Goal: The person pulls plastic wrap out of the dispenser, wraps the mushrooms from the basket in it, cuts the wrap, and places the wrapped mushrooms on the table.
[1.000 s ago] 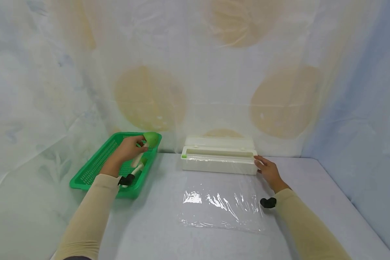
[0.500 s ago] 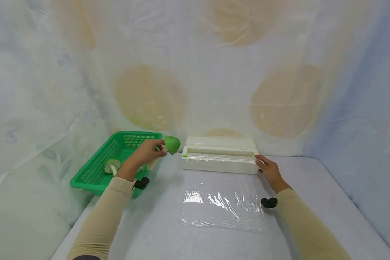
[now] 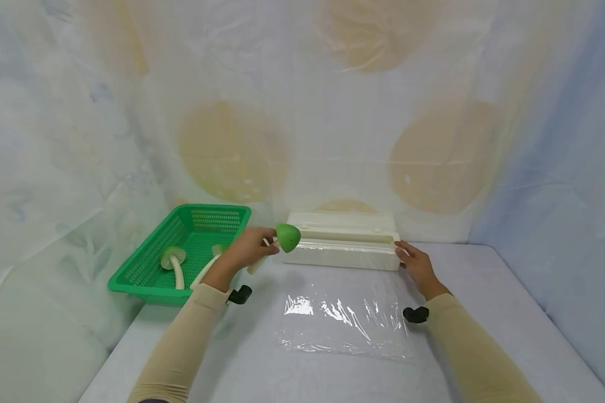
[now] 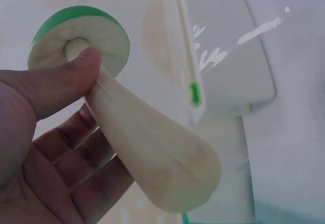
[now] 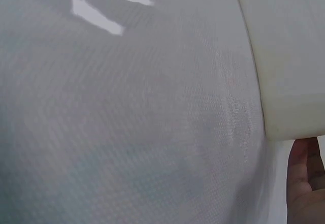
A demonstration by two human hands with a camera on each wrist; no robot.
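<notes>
My left hand (image 3: 252, 246) pinches a mushroom by its stem between thumb and fingers, just left of the cling film dispenser. The mushroom (image 4: 147, 142) has a domed green cap and a thick pale stem that widens at its base. The white dispenser (image 3: 340, 258) has its lid up, and clear cling film (image 3: 343, 316) runs from it over the table towards me. At the dispenser's right end, my right hand (image 3: 417, 270) touches the corner with its fingertips. In the right wrist view, the fingers (image 5: 299, 173) look fairly straight against that end.
A green mesh basket (image 3: 131, 289) stands at the left, with a mushroom (image 3: 173, 258) and another (image 3: 204, 271) partly behind my left arm. Patterned sheeting (image 3: 333, 112) hangs behind the table and along both sides.
My left hand has carried the mushroom out from over the basket, rightwards to the dispenser's left end. The right hand and the film have stayed in place.
</notes>
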